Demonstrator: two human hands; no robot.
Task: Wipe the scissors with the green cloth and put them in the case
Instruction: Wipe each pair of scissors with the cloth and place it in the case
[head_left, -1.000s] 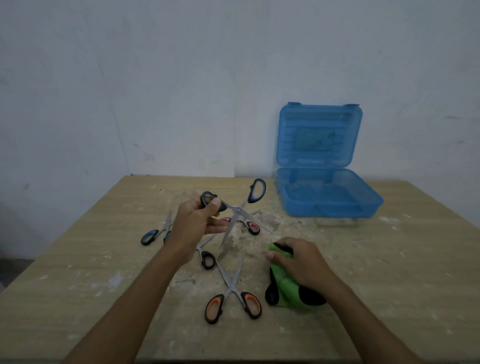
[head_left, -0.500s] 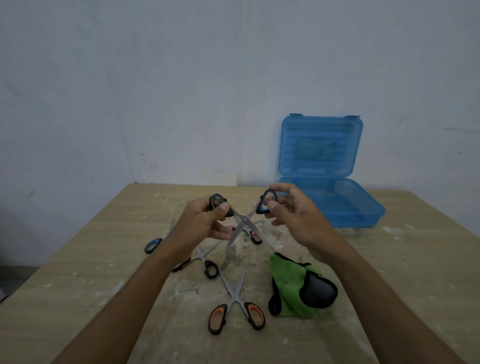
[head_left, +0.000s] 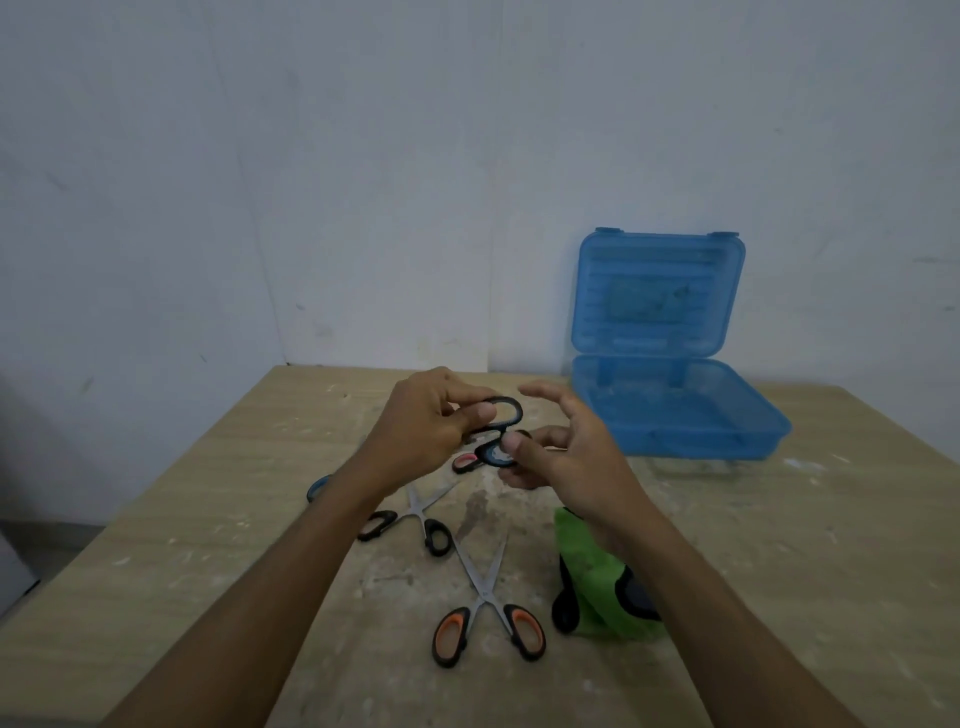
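Arms: we are seeing two bare forearms, reaching in from the lower edge and narrowing toward the wrists.
Sleeves: we are seeing no sleeve edge anywhere along either forearm.
Left hand (head_left: 429, 423): we are looking at a bare hand; the knuckles and the thumbnail are showing.
Right hand (head_left: 563, 457): we are looking at a bare hand; short, pale nails are showing on the thumb and fingers (head_left: 540, 388).
Wrists: we are finding both wrists uncovered.
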